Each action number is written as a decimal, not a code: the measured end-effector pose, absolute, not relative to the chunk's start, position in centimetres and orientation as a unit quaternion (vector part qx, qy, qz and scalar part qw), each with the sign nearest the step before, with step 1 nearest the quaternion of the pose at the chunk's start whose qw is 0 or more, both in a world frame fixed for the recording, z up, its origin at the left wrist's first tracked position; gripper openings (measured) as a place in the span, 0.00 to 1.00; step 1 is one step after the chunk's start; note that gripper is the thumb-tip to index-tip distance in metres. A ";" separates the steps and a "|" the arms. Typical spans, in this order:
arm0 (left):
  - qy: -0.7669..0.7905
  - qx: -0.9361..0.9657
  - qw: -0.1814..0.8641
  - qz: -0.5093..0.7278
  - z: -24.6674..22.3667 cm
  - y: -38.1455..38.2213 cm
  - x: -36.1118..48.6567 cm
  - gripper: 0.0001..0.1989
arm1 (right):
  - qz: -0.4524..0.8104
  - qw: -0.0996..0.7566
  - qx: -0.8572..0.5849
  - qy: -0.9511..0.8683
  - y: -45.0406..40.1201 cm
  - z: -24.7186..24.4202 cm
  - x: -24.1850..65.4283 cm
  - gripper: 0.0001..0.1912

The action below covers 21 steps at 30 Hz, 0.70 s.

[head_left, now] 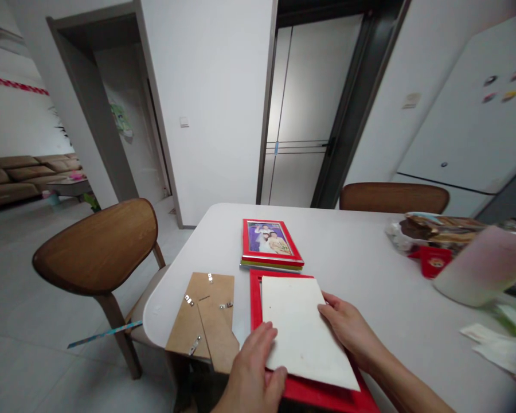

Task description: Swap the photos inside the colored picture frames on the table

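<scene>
A white sheet (301, 330) lies over a red frame (256, 298) near the table's front edge, slightly askew, with red showing around it. My left hand (255, 367) is at the sheet's lower left edge, its fingers and thumb curved around that edge. On the right edge, my right hand (348, 327) pinches the sheet between thumb and fingers. Left of the frame lies a brown backing board (180, 330) with metal clips and a stand flap. Beyond the red frame sits a stack of frames, topped by a red one holding a photo (269, 238).
On the white table (339, 241), a pink-white container (481, 269), a plastic bag (399, 235), a red card (435, 261) and tissues (499, 347) stand or lie at the right. Wooden chairs (103, 246) are at the left and far side.
</scene>
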<state>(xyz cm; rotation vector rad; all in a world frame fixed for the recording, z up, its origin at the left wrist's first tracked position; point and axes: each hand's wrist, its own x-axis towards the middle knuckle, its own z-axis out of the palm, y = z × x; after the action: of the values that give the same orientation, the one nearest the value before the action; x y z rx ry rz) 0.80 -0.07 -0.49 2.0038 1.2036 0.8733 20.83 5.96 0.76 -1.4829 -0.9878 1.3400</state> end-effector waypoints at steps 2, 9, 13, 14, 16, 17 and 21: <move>0.437 0.813 0.268 0.275 -0.8 -0.2 1.0 0.24 | 0.533 0.429 -0.599 -0.417 6.4 0.5 20.8 0.28; 0.439 0.855 0.208 0.183 -0.2 0.0 1.2 0.25 | 0.447 0.377 -0.623 -0.520 7.2 0.1 20.8 0.25; 0.440 0.860 0.216 0.143 0.7 0.0 1.4 0.24 | 0.225 0.279 -0.677 -0.643 7.5 0.2 20.5 0.19; 0.440 0.861 0.218 0.134 0.9 -0.1 1.4 0.24 | 0.180 0.250 -0.689 -0.656 7.5 0.3 20.5 0.18; 0.437 0.863 0.223 0.121 1.1 -0.1 1.5 0.24 | 0.112 0.189 -0.713 -0.666 7.5 0.4 20.4 0.16; 0.434 0.864 0.226 0.121 1.1 -0.2 1.3 0.25 | 0.076 0.156 -0.724 -0.668 7.4 0.4 20.4 0.16; 0.429 0.863 0.214 0.161 0.5 -0.4 -1.5 0.28 | 0.009 0.107 -0.743 -0.661 7.0 0.5 20.3 0.20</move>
<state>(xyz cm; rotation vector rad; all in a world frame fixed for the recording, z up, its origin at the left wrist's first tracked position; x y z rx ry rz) -1.52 -0.41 0.50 2.3939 1.1898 0.4471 20.25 7.04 0.55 -2.1872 -1.9448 0.0269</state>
